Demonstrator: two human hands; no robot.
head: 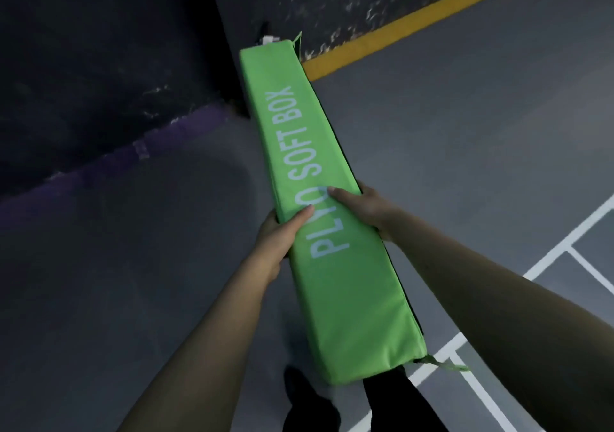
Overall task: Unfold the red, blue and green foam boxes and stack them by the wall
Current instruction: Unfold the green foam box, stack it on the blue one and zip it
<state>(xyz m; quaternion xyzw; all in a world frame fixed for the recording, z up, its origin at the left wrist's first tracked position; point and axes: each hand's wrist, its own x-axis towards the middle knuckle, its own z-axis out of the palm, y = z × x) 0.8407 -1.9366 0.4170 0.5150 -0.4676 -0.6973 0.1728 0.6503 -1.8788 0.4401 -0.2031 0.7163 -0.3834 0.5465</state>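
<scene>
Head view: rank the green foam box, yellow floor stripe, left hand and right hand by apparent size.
1. green foam box
2. yellow floor stripe, farther off, so unsure
3. left hand and right hand look alike

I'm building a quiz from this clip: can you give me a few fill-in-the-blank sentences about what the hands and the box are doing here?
1. The foam box held by both hands is coloured ____.
2. The white print on it reads PLYO SOFT ____.
3. The left hand and the right hand grip opposite long ____ of the box.
4. The stripe along the foot of the wall beyond the box is ____.

Missing words: green; BOX; edges; yellow
</scene>
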